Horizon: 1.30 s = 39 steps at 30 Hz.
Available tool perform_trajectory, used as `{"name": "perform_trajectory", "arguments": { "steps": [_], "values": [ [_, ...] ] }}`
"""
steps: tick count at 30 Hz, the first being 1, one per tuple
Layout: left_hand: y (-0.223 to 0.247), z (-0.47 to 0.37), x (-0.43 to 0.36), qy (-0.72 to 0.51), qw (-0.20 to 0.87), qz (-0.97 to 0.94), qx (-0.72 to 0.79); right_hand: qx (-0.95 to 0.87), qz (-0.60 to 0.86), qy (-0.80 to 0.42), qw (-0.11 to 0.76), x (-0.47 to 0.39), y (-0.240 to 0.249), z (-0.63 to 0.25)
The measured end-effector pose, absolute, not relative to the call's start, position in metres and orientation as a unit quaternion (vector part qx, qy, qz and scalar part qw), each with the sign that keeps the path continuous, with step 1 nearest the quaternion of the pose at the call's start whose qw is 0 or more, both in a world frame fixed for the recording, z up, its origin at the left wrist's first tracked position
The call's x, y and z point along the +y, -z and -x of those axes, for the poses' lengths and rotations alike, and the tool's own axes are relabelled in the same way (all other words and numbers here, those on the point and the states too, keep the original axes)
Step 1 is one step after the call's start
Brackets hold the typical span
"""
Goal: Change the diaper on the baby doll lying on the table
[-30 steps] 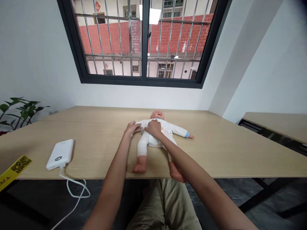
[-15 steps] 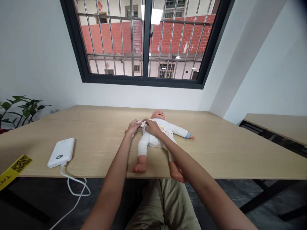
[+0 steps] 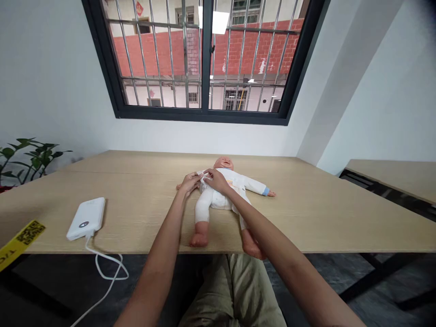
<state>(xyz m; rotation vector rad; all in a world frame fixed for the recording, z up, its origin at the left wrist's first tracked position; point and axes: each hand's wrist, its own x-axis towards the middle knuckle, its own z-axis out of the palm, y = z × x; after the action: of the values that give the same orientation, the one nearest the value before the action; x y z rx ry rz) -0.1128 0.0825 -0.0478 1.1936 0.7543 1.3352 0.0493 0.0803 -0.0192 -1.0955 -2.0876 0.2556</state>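
Observation:
A baby doll [image 3: 223, 202] in white clothes with blue cuffs lies on its back on the table, head away from me and bare feet at the front edge. Both of my hands are at its side, left of its chest. My left hand [image 3: 190, 182] pinches white cloth of the doll's clothes. Close beside it, my right hand [image 3: 216, 180] has its fingers bent and closed on the same cloth. The fingers partly hide what they grip, and my right forearm covers part of one doll leg.
A white power bank [image 3: 87, 218] with a white cable [image 3: 109, 277] hanging off the front edge lies on the wooden table [image 3: 323, 213]. A yellow tag with a code [image 3: 22, 243] is at the left edge. Behind stand a plant [image 3: 32, 156] and a barred window [image 3: 204, 59].
My fingers have shifted slightly at the cloth, and less of it shows between them. The doll lies as before; the view has moved a little.

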Motion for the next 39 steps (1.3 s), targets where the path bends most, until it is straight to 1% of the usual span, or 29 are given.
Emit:
{"name": "perform_trajectory", "arguments": {
  "steps": [4,7,10,12,15,17,20,24,27,29,32,34,36,39],
  "values": [
    [0.043,0.109,0.078,-0.542,0.576,-0.535,0.297,-0.79,0.384,-0.154,0.452,0.079,0.018,-0.051],
    [0.04,0.108,0.076,-0.535,0.579,-0.544,0.289,-0.777,0.396,-0.16,0.462,0.073,0.013,-0.054],
    [0.041,0.109,0.076,-0.555,0.581,-0.526,0.279,-0.782,0.395,-0.118,0.467,0.061,0.006,-0.062],
    [0.042,0.109,0.076,-0.568,0.585,-0.516,0.261,-0.811,0.403,-0.084,0.416,0.05,0.003,-0.069],
    [0.043,0.108,0.075,-0.542,0.596,-0.548,0.223,-0.869,0.421,-0.026,0.256,0.034,0.003,-0.074],
    [0.043,0.105,0.073,-0.506,0.594,-0.588,0.213,-0.886,0.426,0.014,0.181,0.026,0.007,-0.073],
    [0.042,0.098,0.072,-0.482,0.573,-0.624,0.223,-0.892,0.426,0.034,0.146,0.014,0.012,-0.066],
    [0.041,0.087,0.074,-0.466,0.522,-0.652,0.292,-0.912,0.38,0.01,0.154,-0.013,0.012,-0.06],
    [0.041,0.079,0.077,-0.472,0.453,-0.674,0.343,-0.936,0.287,-0.049,0.195,-0.032,0.005,-0.07],
    [0.041,0.074,0.077,-0.471,0.406,-0.701,0.349,-0.924,0.26,-0.084,0.267,-0.035,-0.002,-0.085],
    [0.042,0.071,0.076,-0.465,0.351,-0.729,0.359,-0.84,0.332,-0.065,0.425,-0.018,-0.008,-0.118],
    [0.044,0.068,0.076,-0.472,0.317,-0.731,0.376,-0.752,0.391,-0.076,0.526,0.001,-0.004,-0.14],
    [0.046,0.066,0.076,-0.471,0.285,-0.739,0.388,-0.68,0.432,-0.103,0.584,0.021,0.01,-0.156],
    [0.047,0.064,0.073,-0.458,0.245,-0.759,0.393,-0.592,0.501,-0.133,0.617,0.041,0.039,-0.17]
  ]
}}
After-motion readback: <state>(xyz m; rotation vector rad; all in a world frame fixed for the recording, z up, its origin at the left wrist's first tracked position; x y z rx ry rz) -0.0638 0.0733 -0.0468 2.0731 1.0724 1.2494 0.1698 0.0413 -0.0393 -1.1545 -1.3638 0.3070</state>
